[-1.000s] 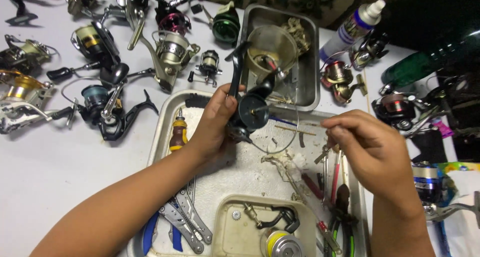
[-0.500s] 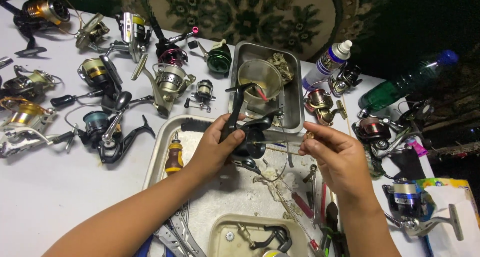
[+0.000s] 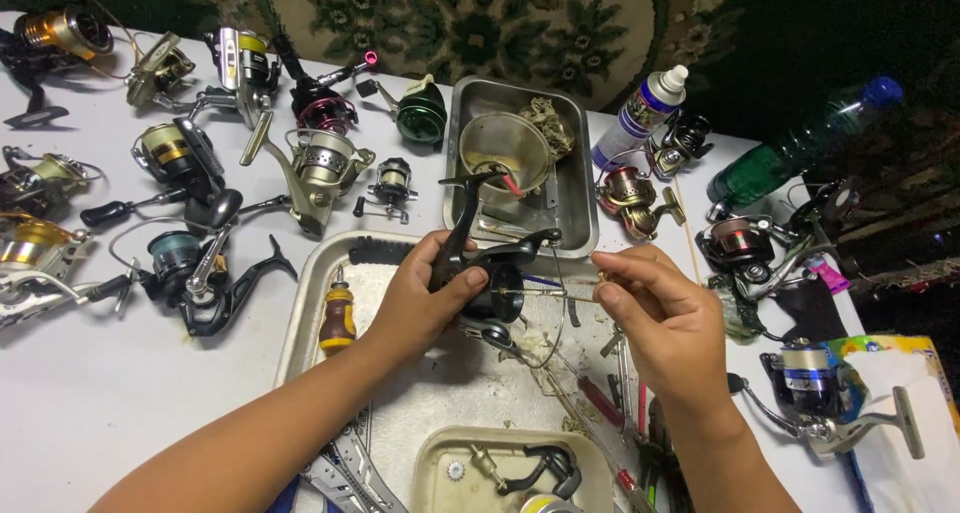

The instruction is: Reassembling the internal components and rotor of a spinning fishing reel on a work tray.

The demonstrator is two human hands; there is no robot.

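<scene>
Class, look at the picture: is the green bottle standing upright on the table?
No, the green bottle lies tilted on its side at the table's right edge, its blue cap pointing up and right.

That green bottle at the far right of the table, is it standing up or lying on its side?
Lying tipped over. The green bottle rests slantwise on the table, its blue cap pointing to the upper right, not upward.

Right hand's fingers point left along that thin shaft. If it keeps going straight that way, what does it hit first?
Most likely the black reel body held in the left hand. The right hand pinches a thin metal shaft that runs straight into it; depth looks about level, though one view cannot confirm.
</scene>
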